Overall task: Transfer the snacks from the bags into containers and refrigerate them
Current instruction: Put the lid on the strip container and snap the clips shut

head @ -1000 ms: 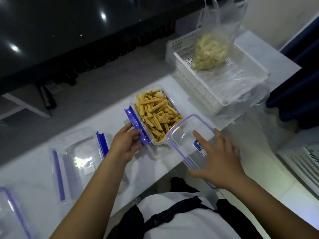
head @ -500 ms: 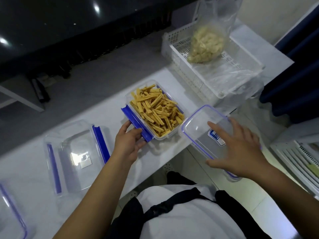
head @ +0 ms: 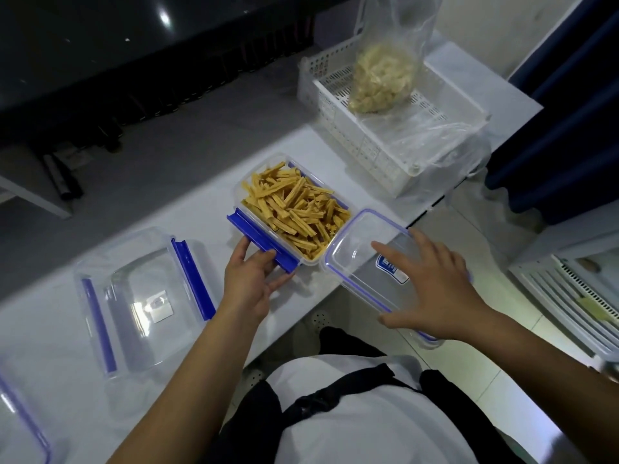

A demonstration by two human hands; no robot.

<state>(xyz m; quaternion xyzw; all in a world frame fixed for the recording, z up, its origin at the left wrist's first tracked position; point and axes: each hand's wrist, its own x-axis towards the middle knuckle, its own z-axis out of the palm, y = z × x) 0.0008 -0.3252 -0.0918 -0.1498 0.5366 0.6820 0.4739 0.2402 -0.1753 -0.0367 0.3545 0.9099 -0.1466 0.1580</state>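
Note:
A clear container point(head: 347, 205) with blue clips stands on the white table point(head: 187, 212), filled with yellow snack sticks point(head: 291, 209). My left hand point(head: 249, 279) grips its near-left end at the blue clip. My right hand point(head: 435, 289) holds a clear lid point(head: 355, 249) with a blue seal, fingers spread on top and thumb at its near edge. The lid hangs past the table's edge and its far corner meets the container's right corner. A clear bag of pale snacks point(head: 382, 78) sits in a white basket point(head: 338, 112) at the back right.
An empty clear container point(head: 144, 296) with blue clips lies on the table to the left. Part of another clear piece point(head: 20, 413) shows at the bottom left. A white slatted rack point(head: 576, 296) stands on the floor at the right, below a dark blue curtain point(head: 569, 128).
My right hand has shifted the lid a little out and then back against the container's right corner. My left hand stays at the blue clip.

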